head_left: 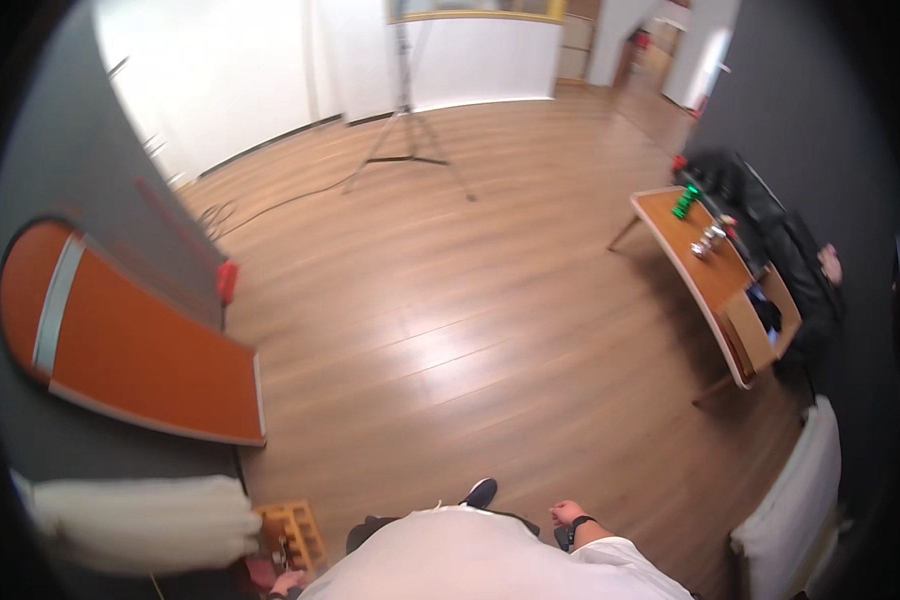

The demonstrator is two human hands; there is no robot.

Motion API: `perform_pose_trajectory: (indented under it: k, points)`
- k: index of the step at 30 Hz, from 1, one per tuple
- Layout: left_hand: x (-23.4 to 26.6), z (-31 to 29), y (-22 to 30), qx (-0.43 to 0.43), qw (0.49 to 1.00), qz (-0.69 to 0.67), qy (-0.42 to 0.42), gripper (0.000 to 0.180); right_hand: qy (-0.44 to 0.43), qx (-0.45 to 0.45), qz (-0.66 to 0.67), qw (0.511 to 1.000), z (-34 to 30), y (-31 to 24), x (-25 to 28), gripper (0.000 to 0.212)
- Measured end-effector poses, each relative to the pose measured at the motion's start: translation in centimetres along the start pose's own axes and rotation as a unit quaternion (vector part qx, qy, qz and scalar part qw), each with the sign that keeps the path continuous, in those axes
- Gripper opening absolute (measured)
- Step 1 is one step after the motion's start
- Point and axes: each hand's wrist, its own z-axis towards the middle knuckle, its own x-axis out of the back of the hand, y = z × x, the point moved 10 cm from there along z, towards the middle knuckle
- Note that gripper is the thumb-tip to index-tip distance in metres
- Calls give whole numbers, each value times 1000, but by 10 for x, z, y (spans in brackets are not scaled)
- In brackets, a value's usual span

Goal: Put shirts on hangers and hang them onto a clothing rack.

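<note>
Wooden plank floor [440,300], warm brown and glossy, fills the middle of the room, with white walls at the far end and dark grey walls to either side.

Item, left hand [286,581]: at the lower edge, low beside the person's white shirt [490,560], just beside a small yellow wooden crate [295,535] with open compartments. Fingers curl near the crate's lower corner; whether the grip is on the crate or on something small beside it cannot be told, as the hand is mostly cut off by the frame.

Item, right hand [566,514]: held by the hip, black wristband behind it, fingers curled inward into a loose fist; nothing visible in the grip.

Item, dark shoe [480,492]: toe showing on the floor just above the shirt.

Item, rolled cream cushion [140,520]: lying left of the crate, touching or nearly touching it.

Item, orange panel [120,340] with a pale stripe and rounded end: against the grey left wall.

Item, tripod stand [407,130]: black, upright at the far end, a cable trailing left along the floor.

Item, low wooden table [710,275]: right side, well apart from the person, bearing a green object [685,202] and small shiny pieces [708,241]; a black bag [770,230] lies behind it.

Item, white cushion [795,500]: lower right.
</note>
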Motion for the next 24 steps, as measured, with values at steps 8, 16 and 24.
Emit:
perform_pose_trajectory:
  k: [8, 16, 24]
  points:
    - [-29, 148, 190, -71, 902, 404, -133, 24, 77, -38, 105, 991, 39, -71, 105, 30]
    - [-136, 385, 505, -255, 622, 709, -214, 24, 122, 55, 220, 966, 35, -203, 157, 44]
    - [-329, 546, 923, -188, 958, 146, -161, 18, 246, 38, 404, 880, 31, -163, 209, 41]
